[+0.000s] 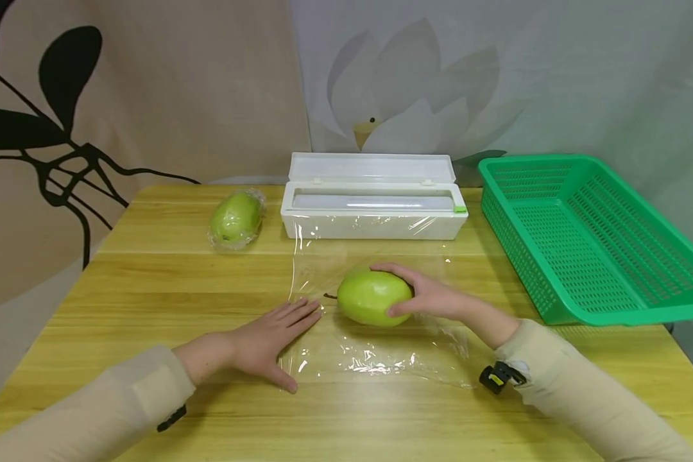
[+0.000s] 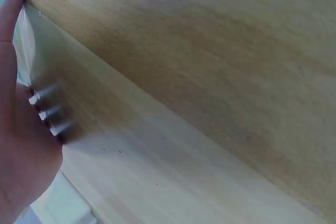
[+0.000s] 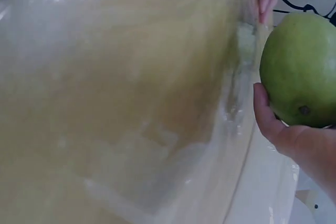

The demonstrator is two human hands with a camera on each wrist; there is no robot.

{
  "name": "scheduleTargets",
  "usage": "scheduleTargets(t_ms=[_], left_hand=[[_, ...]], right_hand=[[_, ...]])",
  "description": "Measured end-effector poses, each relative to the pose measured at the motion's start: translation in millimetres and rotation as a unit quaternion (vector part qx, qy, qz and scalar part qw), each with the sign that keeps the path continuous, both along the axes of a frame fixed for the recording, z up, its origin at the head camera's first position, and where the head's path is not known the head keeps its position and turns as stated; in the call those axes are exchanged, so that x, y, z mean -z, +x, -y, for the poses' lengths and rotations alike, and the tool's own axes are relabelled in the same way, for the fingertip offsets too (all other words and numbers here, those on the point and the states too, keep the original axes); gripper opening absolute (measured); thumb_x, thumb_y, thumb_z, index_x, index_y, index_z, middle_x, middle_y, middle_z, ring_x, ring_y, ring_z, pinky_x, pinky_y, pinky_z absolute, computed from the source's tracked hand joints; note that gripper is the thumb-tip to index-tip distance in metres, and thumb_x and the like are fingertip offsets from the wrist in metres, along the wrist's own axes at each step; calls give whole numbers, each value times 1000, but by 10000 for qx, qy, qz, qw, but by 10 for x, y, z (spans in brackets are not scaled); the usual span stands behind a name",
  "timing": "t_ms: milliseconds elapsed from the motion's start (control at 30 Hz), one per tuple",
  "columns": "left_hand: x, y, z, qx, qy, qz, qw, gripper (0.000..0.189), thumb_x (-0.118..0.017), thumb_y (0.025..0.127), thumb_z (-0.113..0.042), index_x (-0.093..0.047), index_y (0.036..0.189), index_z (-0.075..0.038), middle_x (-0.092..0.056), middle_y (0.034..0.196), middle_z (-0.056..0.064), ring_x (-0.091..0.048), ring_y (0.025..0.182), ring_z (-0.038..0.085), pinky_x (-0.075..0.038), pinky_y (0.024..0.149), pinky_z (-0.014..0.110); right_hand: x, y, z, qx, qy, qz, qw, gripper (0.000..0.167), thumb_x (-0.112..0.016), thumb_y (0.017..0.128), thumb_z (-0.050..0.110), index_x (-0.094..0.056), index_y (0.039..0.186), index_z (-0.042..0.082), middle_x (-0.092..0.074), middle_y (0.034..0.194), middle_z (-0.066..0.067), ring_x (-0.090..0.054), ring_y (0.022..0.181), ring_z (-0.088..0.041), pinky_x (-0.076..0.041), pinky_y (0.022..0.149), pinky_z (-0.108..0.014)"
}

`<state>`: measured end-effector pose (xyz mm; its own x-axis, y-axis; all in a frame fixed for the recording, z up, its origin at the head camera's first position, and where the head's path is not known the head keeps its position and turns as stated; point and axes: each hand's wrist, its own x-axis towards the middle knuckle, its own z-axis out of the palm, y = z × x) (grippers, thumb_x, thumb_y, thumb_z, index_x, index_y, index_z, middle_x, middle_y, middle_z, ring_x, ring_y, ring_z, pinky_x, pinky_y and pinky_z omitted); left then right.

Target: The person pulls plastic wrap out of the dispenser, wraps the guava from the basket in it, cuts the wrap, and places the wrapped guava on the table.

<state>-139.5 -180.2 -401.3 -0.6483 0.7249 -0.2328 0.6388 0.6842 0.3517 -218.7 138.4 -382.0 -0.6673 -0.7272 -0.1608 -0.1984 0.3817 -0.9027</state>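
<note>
In the head view a green pear (image 1: 372, 298) with a dark stem lies on its side over a sheet of clear plastic wrap (image 1: 375, 359). My right hand (image 1: 430, 294) grips the pear's right end between thumb and fingers; the right wrist view shows the same pear (image 3: 302, 72) held from below. With fingers spread straight, my left hand (image 1: 271, 340) rests on the wrap's left edge, just short of the stem. The wrap runs back to a white dispenser box (image 1: 375, 224), whose lid stands raised and whose roll shows inside. Under the pear, the contact is hidden.
A second green pear (image 1: 237, 219), covered in plastic wrap, lies at the back left of the wooden table (image 1: 150, 308). At the right stands a green plastic basket (image 1: 554, 282) with slotted walls, reaching past the table's edge. A patterned cloth (image 1: 208, 83) hangs behind.
</note>
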Motion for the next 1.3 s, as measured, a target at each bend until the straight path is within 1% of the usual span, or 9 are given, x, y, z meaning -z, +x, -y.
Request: scheduleTargets(t_ms=[133, 367, 600, 667, 767, 1000, 1167, 1233, 1300], left_hand=[[-1, -4, -2, -19, -15, 66, 10000, 115, -67, 67, -68, -16, 149, -4, -11, 157, 17, -10, 144, 38, -15, 116, 53], [1, 0, 4, -35, -35, 47, 10000, 116, -67, 67, -67, -18, 148, -2, -11, 157, 17, -10, 144, 38, -15, 116, 52], [-1, -2, 15, -144, -131, 155, 9997, 116, -69, 66, -67, -17, 149, -5, -9, 158, 14, -7, 145, 35, -14, 117, 50], [-5, -5, 19, -173, -174, 169, 9996, 116, -69, 66, -67, -17, 149, -5, -9, 158, 13, -6, 145, 34, -14, 117, 49], [-10, -5, 23, -166, -222, 131, 9995, 116, -68, 66, -68, -17, 149, -5, -9, 158, 12, -7, 145, 33, -14, 117, 49], [5, 0, 20, -135, -238, 7, 9996, 117, -67, 65, -68, -16, 150, -6, -9, 158, 12, -8, 145, 32, -14, 118, 47], [9, -7, 7, -189, -201, -24, 9996, 119, -68, 63, -70, -15, 150, -7, -10, 158, 12, -9, 145, 32, -15, 118, 47], [4, -8, 1, -208, -200, -5, 9996, 120, -67, 63, -70, -15, 150, -7, -10, 158, 12, -9, 145, 32, -15, 118, 47], [-10, -5, -9, -240, -226, 40, 9994, 121, -67, 63, -71, -14, 150, -7, -10, 158, 11, -9, 145, 31, -15, 118, 46]], right_hand=[[47, 12, 4, 27, 110, -2, 9999, 79, -71, 76, 20, -31, 145, 16, -31, 147, -20, -44, 123, -40, -42, 100, -54], [59, 7, 21, -42, 255, -39, 9997, 80, -73, 76, 21, -32, 144, 18, -35, 145, -17, -45, 123, -37, -40, 102, -52], [25, 12, 5, -83, 505, -100, 9986, 90, -75, 76, 31, -23, 148, 16, -29, 149, -18, -41, 128, -38, -35, 106, -54], [22, 6, -12, -43, 512, -99, 9986, 92, -75, 76, 34, -22, 148, 16, -28, 150, -17, -39, 129, -38, -33, 107, -54], [27, -4, -32, -33, 407, -98, 9991, 92, -76, 76, 33, -22, 148, 13, -27, 151, -17, -37, 131, -38, -32, 109, -54], [41, -15, -56, -94, 487, -199, 9986, 89, -75, 76, 35, -26, 147, 12, -32, 147, -19, -41, 127, -38, -36, 105, -54], [45, -18, -74, -112, 482, -167, 9986, 90, -74, 78, 34, -22, 148, 11, -30, 147, -21, -41, 127, -39, -37, 105, -53], [27, -9, -84, -51, 356, -161, 9992, 90, -74, 79, 31, -20, 148, 8, -29, 148, -22, -39, 129, -39, -38, 105, -53], [-12, 16, -107, 125, 208, -230, 9994, 88, -73, 80, 27, -21, 147, 7, -29, 147, -23, -38, 129, -40, -40, 103, -52]])
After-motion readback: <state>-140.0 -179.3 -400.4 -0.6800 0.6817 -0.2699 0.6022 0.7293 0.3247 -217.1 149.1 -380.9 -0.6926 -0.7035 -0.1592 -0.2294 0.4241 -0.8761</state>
